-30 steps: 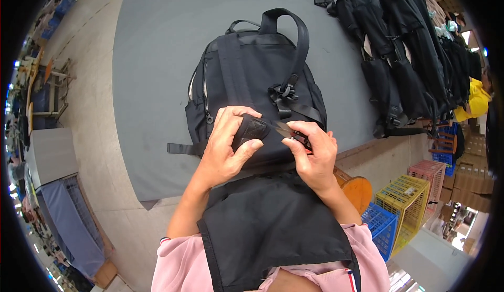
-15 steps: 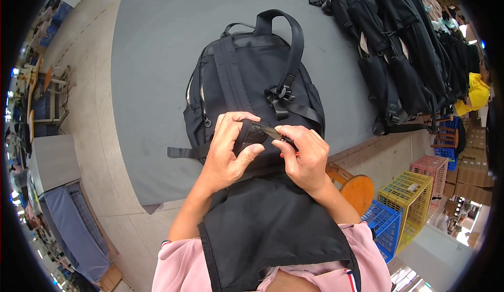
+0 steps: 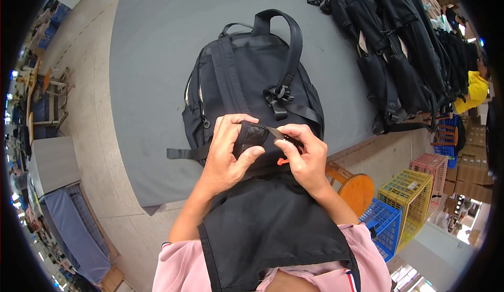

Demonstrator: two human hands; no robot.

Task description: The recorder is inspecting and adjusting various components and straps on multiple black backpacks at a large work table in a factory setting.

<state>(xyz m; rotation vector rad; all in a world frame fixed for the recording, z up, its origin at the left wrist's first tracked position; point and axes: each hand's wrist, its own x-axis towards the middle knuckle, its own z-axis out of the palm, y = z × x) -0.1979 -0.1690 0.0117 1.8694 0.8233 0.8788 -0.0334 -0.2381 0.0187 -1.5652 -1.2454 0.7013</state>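
Observation:
A dark navy backpack (image 3: 262, 61) lies on the table with its straps upward. One shoulder strap (image 3: 228, 76) runs down its middle, and a second, looped strap (image 3: 295, 50) ends at a black buckle (image 3: 281, 93). My left hand (image 3: 229, 147) grips a folded black strap end (image 3: 253, 136) between thumb and fingers, above the bag's lower part. Opposite it, my right hand (image 3: 305, 153) is closed on small thread snips (image 3: 275, 133). Their metal tip points at the strap end's edge, and an orange bit (image 3: 283, 161) shows below the fingers; whether the tip touches I cannot tell.
Several dark backpacks (image 3: 388, 45) are piled at the table's far right. Beyond the grey tabletop's (image 3: 152, 82) right edge stand a wooden stool (image 3: 357, 189), a blue crate (image 3: 381, 223) and a yellow crate (image 3: 407, 192). A person in yellow (image 3: 475, 90) is farther off.
The thread snips have shifted slightly away from the strap end, and more of the orange bit shows below my right hand. My left hand keeps its grip.

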